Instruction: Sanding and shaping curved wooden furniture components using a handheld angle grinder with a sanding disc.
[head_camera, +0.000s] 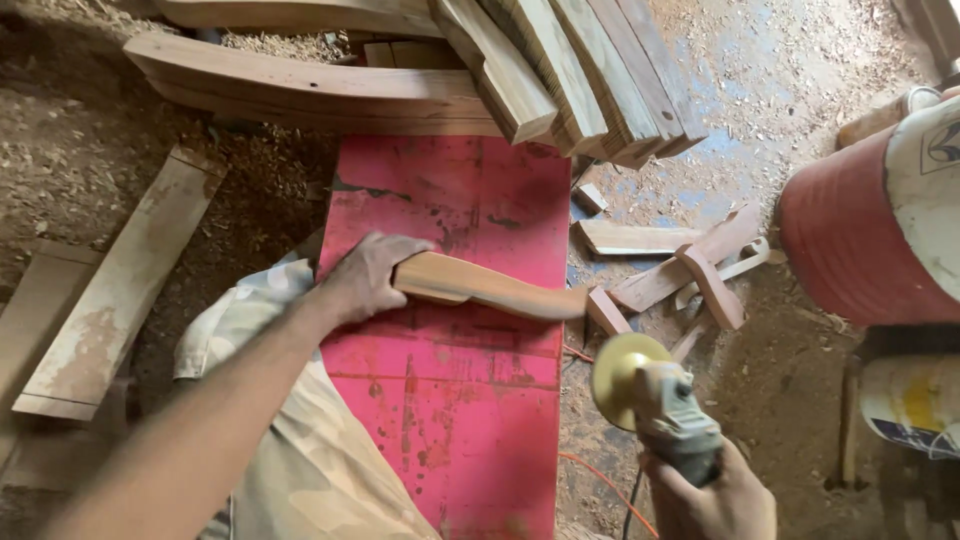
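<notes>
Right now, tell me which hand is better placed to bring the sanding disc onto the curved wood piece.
Right. The right hand holds the grinder, its disc just off the curved wood piece. The left hand pins that piece to the red board.

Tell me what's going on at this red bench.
A person's left hand pins a curved wooden piece flat on the red bench. The right hand holds a power sander, its yellow disc off the bench's right edge, not touching the wood. Stacked planks lie across the bench's far end, offcuts and sawdust cover the floor, and a red drum is at right.
</notes>
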